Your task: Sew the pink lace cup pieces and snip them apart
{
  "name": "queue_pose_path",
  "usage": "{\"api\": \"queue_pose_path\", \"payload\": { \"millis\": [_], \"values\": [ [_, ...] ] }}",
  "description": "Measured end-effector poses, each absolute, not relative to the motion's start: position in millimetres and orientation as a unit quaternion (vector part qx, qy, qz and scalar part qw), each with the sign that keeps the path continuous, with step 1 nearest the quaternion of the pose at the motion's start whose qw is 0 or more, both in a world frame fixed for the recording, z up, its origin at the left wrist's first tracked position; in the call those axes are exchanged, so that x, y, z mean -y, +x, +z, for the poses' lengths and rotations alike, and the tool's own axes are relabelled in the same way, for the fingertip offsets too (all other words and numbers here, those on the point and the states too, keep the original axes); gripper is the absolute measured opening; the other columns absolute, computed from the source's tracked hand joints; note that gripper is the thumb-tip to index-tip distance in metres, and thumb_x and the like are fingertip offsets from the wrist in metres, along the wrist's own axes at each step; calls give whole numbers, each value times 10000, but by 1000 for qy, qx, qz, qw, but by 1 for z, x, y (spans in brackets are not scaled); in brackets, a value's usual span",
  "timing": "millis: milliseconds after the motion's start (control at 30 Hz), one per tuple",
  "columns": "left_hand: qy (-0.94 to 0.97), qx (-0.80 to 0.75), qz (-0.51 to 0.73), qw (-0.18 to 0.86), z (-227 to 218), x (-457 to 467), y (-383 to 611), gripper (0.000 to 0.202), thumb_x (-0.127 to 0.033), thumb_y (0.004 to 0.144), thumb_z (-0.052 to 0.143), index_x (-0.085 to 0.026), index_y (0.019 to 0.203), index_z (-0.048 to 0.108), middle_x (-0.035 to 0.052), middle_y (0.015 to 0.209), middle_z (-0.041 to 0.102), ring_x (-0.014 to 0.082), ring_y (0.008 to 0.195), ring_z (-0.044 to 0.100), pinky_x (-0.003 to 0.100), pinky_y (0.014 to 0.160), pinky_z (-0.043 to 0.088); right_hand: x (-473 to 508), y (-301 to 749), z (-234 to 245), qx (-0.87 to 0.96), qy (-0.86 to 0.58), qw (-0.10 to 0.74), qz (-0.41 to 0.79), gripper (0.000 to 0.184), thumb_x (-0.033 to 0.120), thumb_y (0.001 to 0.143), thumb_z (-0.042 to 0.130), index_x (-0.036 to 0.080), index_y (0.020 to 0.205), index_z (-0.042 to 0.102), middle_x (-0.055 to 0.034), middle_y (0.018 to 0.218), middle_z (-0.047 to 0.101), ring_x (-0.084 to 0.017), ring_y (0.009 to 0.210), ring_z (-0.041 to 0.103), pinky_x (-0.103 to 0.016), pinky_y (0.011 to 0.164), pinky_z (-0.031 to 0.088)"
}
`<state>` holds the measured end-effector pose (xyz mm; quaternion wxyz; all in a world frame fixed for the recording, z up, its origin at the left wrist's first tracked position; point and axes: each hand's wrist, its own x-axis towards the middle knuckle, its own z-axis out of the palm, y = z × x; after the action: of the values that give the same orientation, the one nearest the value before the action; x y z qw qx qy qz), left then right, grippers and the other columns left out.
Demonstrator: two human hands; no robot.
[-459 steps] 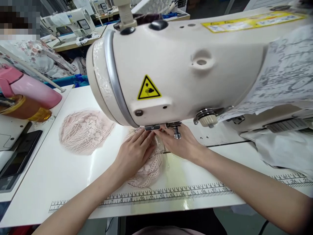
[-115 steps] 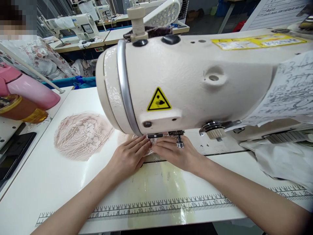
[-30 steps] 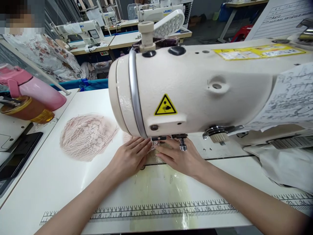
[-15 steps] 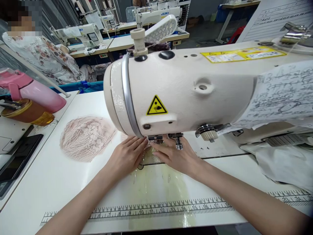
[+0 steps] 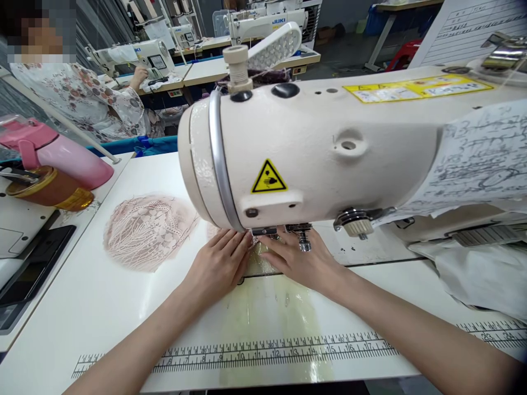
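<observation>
Both of my hands are under the head of a white sewing machine [image 5: 313, 148]. My left hand [image 5: 224, 258] lies flat, its fingers stretched out close together, by the needle area. Pale pink lace fabric [image 5: 212, 231] shows just beyond its fingertips, mostly covered by the hand and machine. On the other side, my right hand [image 5: 298, 255] rests with fingers extended and thumb apart, its fingertips partly behind the metal tension parts [image 5: 303, 237]. The machine head hides the needle and presser foot. To the left, a rounded pink lace piece [image 5: 146, 233] lies on the table.
A printed ruler [image 5: 247, 354] runs along the table's front edge. At left are a pink bottle [image 5: 74, 156], an amber cup [image 5: 49, 189] and a dark phone [image 5: 37, 266]. White cloth [image 5: 477, 269] lies at right. A co-worker [image 5: 82, 104] sits beyond, near other machines.
My hands keep almost the same place beside the needle area. The whole view has shifted slightly. The co-worker's hand has risen toward their machine.
</observation>
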<state>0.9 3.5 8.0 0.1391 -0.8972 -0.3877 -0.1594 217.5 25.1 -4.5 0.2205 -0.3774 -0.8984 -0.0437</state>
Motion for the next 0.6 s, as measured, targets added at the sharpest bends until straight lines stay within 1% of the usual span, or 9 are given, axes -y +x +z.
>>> {"api": "queue_pose_path", "payload": {
  "millis": [100,200,300,400,600],
  "values": [
    [-894,394,-162,140,7,-1,2,327,-169,926,464,-74,1200,615,145,1100,700,251,943,689,476,929,540,-24,218,-3,899,-387,197,-52,295,395,966,484,295,1206,623,-48,1006,723,-221,983,627,-364,771,411],
    [-898,390,-146,143,7,1,3,367,-203,920,491,-50,1240,586,165,1129,685,268,991,674,469,935,533,-23,217,0,904,-377,190,-63,312,375,983,444,289,1237,603,-40,1136,690,-222,1056,596,-380,828,408],
    [-900,390,-136,141,8,3,4,394,-239,922,496,-59,1263,571,171,1154,674,278,1032,660,473,952,518,-22,217,0,906,-363,206,-72,301,367,984,443,285,1217,614,-23,1233,646,-219,1104,567,-395,885,395],
    [-897,394,-141,145,9,3,6,384,-249,920,496,-68,1247,585,162,1139,681,278,1029,662,463,949,520,-22,217,-4,904,-361,215,-75,294,367,982,450,280,1203,624,-21,1234,642,-219,1110,561,-403,906,388],
    [-891,404,-145,148,9,4,10,388,-255,923,493,-51,1240,584,183,1148,675,283,1024,663,459,931,527,-22,216,-4,905,-357,218,-76,290,364,976,464,275,1195,632,-27,1231,641,-229,1131,556,-407,925,387]
  ]
}}
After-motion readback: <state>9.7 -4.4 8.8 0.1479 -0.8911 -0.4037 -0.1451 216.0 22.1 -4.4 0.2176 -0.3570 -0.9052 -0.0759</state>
